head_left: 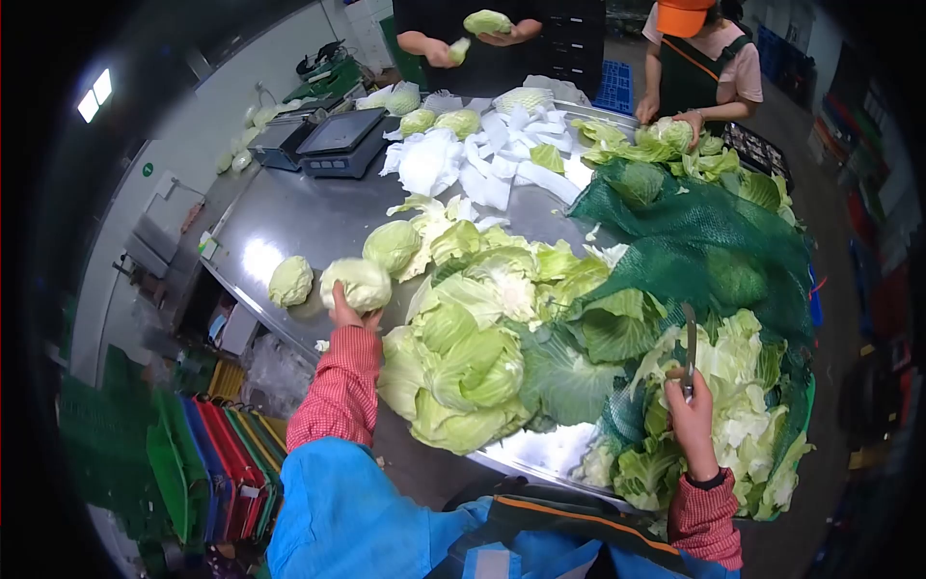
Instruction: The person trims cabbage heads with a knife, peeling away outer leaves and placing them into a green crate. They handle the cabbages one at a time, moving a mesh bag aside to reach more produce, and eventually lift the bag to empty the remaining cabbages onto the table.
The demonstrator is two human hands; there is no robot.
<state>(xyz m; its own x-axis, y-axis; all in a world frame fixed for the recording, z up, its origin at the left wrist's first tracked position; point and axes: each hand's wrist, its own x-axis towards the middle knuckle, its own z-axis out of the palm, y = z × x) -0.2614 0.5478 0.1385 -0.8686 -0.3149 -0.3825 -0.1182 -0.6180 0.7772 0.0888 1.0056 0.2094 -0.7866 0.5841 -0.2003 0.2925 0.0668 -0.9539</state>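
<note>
My left hand (355, 311) is closed around the near side of a pale trimmed cabbage (356, 285) at the table's left. Beside it sit another trimmed cabbage (290, 282) and, a little farther back, a third cabbage (393, 246). In my right hand (689, 413) a knife (691, 347) is gripped by its handle, blade pointing up and away from me. That hand is over a heap of loose cabbage leaves (743, 386). Between my hands lies a large pile of outer leaves (463, 372).
A green mesh sack (709, 236) lies over cabbages on the right. Farther back are white foam nets (492, 159) and a scale (345, 135). Across the metal table (260, 217), one person (473, 48) holds produce; another person (699, 68) handles a cabbage. Coloured folded crates (217, 463) stand lower left.
</note>
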